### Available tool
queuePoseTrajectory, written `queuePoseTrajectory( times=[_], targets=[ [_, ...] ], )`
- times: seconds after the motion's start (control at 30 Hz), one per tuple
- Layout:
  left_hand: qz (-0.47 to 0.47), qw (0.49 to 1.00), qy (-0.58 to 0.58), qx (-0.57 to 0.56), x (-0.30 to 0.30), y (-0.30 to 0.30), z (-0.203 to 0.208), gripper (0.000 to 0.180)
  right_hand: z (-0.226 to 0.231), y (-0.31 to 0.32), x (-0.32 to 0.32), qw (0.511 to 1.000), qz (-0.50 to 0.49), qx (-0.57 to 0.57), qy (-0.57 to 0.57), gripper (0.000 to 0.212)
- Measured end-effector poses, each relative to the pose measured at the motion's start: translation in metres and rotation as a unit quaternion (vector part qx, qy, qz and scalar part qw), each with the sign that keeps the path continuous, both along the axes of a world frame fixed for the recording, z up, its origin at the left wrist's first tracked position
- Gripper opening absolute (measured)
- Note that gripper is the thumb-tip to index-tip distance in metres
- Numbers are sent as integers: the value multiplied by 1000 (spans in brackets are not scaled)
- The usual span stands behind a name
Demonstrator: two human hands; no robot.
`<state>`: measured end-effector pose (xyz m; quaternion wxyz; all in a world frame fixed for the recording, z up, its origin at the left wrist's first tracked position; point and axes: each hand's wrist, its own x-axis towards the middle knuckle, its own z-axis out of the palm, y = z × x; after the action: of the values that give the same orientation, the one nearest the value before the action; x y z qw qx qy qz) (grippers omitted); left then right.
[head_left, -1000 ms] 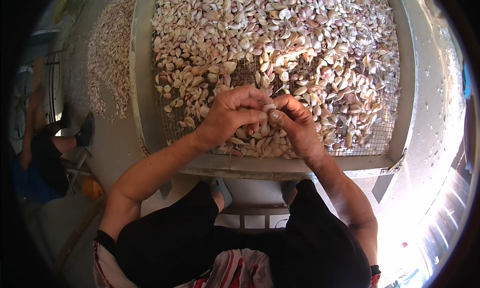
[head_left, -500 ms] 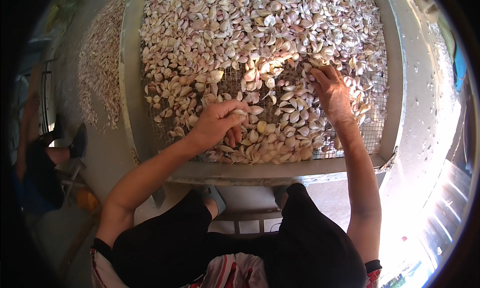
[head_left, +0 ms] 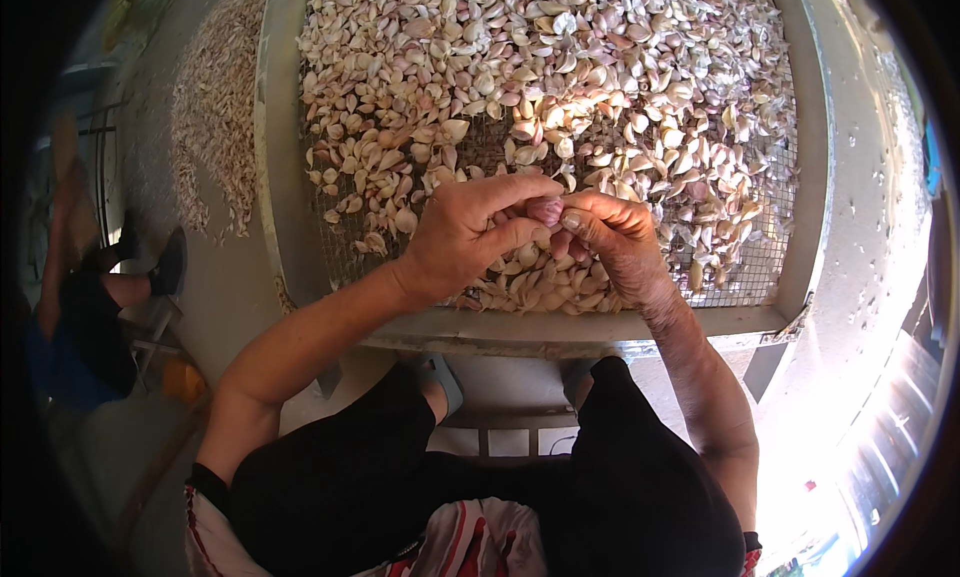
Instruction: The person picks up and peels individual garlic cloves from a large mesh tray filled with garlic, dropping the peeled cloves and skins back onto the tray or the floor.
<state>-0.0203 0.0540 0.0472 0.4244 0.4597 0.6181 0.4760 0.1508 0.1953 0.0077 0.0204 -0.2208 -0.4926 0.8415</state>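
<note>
Nearest to the camera are the person's knees in black trousers, and a striped cloth lies in the lap. Above the near edge of the wire-mesh tray, the left hand and the right hand meet, fingertips touching. Together they pinch one pinkish garlic clove, the left hand from the left and the right hand from the right. Under them lies a small heap of cloves on the mesh. Farther, many garlic cloves cover the tray. At the far left, garlic skins lie on the grey floor.
</note>
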Motion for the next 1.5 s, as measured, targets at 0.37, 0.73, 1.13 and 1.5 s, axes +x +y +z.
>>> queuePoseTrajectory(
  times=[0.37, 0.73, 1.13, 1.5],
  targets=[
    [52, 996, -62, -42, 3, -14, -14, 30, -11, -26, -3, 994, -45, -99, -8, 23],
    [60, 991, -112, -39, 6, -5, 8, 30, -9, -24, -9, 977, -69, -185, 80, 25],
    [48, 998, -8, -45, 5, -6, 11, 25, -6, -46, -5, 954, -59, -292, 44, 28],
    [68, 981, 134, -126, -6, -19, -31, 12, -39, 27, -51, 636, 56, 768, -52, 30]
  ],
)
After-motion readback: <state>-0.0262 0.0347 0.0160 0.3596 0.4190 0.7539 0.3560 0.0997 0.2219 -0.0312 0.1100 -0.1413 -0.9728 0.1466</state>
